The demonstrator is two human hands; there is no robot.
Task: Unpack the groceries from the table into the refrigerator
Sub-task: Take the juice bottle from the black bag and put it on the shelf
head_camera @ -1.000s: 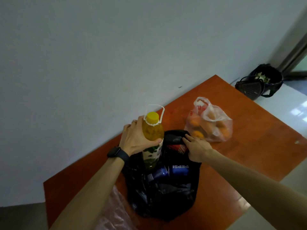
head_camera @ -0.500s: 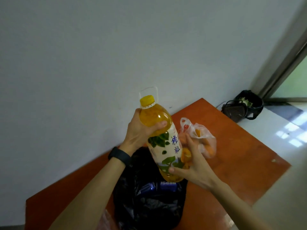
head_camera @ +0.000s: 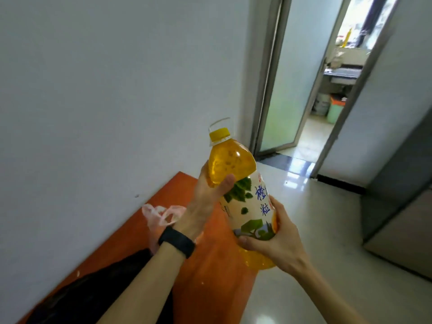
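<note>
Two hands: our left hand [head_camera: 205, 197] curls round the shoulder of the juice bottle [head_camera: 247, 206], and our right hand [head_camera: 278, 242] wraps its lower half.
Bottle: tilted in the air, past the table [head_camera: 210, 277] edge, above the floor [head_camera: 315, 230].
Risk: it looks full and heavy, so if we loosen one hand we reckon it slips and drops.
</note>
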